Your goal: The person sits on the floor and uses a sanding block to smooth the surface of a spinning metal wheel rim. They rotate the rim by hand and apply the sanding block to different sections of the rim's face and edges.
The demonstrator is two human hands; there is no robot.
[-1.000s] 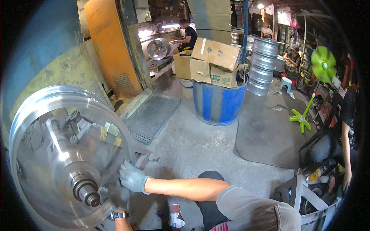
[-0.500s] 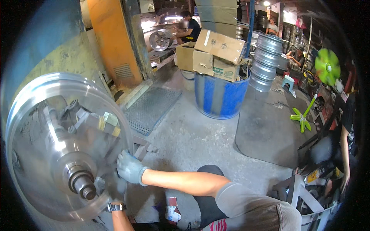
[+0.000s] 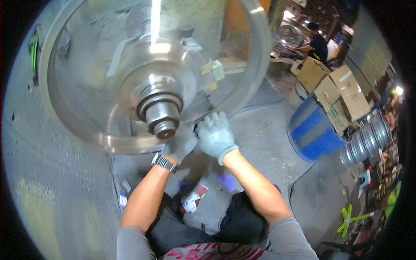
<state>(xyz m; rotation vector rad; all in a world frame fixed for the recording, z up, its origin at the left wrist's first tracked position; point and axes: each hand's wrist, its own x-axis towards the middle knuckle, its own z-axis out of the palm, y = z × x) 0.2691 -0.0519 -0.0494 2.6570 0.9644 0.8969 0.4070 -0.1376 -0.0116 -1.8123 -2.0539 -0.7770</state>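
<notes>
A metal wheel rim (image 3: 258,65) turns on a machine spindle (image 3: 162,113) at the upper left, its spokes smeared by motion so that things behind show through. My left hand (image 3: 181,144), in a grey glove with a watch at the wrist, is at the rim's lower edge; its fingers are hidden and blurred. Beside it on the right, my right hand (image 3: 215,135), also gloved, has its fingers curled close to the rim's lower right edge. A small dark bit shows between the hands, too little to name. Whether either hand touches the rim, I cannot tell.
A blue drum (image 3: 310,130) with cardboard boxes (image 3: 349,93) on top stands at the right, near stacked metal rims (image 3: 368,141). A green fan stand (image 3: 346,221) is farther right. A torn packet (image 3: 195,198) lies between my legs. Another person (image 3: 318,43) sits at the back.
My view has swung left, so the wheel rim now appears higher and nearer the middle. Both forearms now come up from below. The rim is still spinning, with both hands by its edge.
</notes>
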